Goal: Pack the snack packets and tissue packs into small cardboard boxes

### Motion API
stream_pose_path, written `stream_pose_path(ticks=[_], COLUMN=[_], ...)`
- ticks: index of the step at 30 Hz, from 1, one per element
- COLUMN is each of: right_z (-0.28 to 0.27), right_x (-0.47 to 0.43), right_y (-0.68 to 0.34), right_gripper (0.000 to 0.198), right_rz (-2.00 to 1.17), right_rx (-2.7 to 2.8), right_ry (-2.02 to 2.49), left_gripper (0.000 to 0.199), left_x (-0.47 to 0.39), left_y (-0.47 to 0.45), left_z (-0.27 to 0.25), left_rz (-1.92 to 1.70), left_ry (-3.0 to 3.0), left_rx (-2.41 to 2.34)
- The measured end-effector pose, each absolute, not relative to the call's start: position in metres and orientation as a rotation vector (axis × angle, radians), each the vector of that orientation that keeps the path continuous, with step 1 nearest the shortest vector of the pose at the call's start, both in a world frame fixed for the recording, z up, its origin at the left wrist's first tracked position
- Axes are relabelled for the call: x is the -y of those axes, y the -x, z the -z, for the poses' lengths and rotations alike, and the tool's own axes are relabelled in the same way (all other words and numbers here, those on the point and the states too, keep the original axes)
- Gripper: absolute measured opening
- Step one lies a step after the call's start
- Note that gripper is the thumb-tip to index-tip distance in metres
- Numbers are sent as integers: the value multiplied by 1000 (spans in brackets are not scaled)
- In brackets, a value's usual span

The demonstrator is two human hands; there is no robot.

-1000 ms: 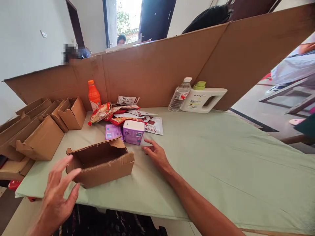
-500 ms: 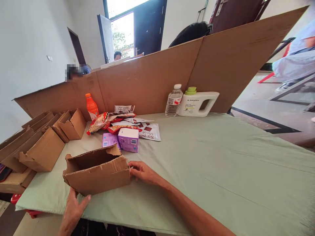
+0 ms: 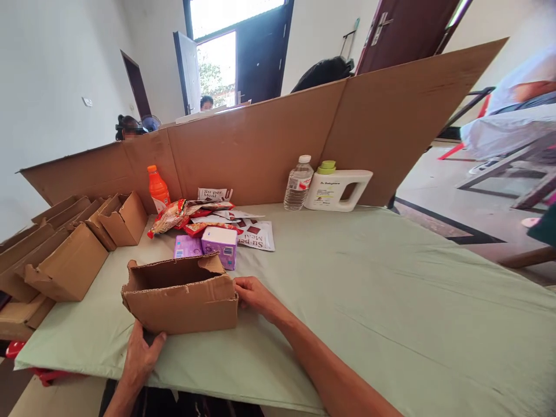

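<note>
An open-topped cardboard box point(image 3: 186, 310) with torn upper edges stands on the green cloth in front of me. At its lower left corner is my left hand point(image 3: 141, 354), gripping it with the thumb along the bottom edge and the other fingers partly hidden. My right hand point(image 3: 256, 296) holds the box's right end between bent fingers. Just behind the box are two purple packs point(image 3: 220, 246), one partly covered by the other. Red snack bags point(image 3: 174, 217) and white "Su-per Meal" pouches point(image 3: 260, 233) lie in a pile beyond them.
Several more open cardboard boxes point(image 3: 78, 260) crowd the table's left side. An orange bottle point(image 3: 158, 188), a clear water bottle point(image 3: 299, 184) and a white jug with a green cap point(image 3: 336, 191) stand along the cardboard screen point(image 3: 256, 150). People are visible beyond it and at right.
The box has shifted to the right and turned slightly, with both hands moving along with it. The whole view has also swung a little.
</note>
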State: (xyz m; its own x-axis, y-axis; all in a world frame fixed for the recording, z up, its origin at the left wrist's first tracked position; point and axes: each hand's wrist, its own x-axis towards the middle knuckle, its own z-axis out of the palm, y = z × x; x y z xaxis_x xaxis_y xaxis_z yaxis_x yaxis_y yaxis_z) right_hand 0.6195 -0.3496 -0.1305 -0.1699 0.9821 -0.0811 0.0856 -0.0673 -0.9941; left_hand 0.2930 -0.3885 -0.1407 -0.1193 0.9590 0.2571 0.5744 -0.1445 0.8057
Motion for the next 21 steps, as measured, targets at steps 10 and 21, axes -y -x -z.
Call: stream_pose_path(ticks=[10,21], right_z=[127,133], right_x=[353,344], right_y=[-620,-616], right_gripper=[44,37], right_rz=[-1404,-1432], right_rx=[1423,1442], right_ry=[1222,1223], left_gripper=[55,49], left_x=[394,385], left_y=[-293,-283], left_z=[132,136], left_rz=[-1206,-1198], left_ry=[-1705,-1754], left_rx=[-1670,-1654])
